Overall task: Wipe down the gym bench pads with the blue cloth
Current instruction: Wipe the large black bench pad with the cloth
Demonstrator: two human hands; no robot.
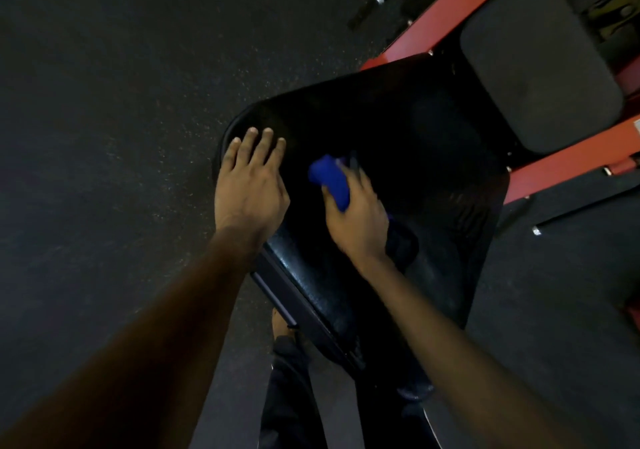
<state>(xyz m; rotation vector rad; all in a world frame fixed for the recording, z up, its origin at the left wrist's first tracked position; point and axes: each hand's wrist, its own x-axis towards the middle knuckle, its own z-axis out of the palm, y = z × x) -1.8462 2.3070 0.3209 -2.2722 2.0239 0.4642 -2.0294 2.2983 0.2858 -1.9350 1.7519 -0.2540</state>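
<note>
Blue, bunched cloth [329, 178] shows in the head view, wadded in the right hand [356, 220]. The fingers and thumb curl tightly round it, and it is pressed down onto the glossy black vinyl bench pad [415, 129]. The left hand [249, 181] lies just to the left of the cloth hand. It is flat with straight fingers, holds nothing, and rests on the pad's rounded left corner, apparently to steady it.

The pad's long axis runs from the person's legs, below both wrists, up and to the right toward the red steel frame [433, 22]. Most of its bare surface lies ahead and to the right of the cloth hand. Only a narrow strip lies between the two hands.

The right hand is the nearer one to that open stretch, so the next stroke probably sweeps forward and rightward along the axis, away from the left hand. Farther to the right, well past the cloth, sits a matte grey rectangular pad [540, 77] between the red rails, which neither hand touches. I judge that it waits its turn.

Dark speckled rubber floor [104, 102] spreads to the left of the left hand.

Counted: one cloth, two pads, two hands.
</note>
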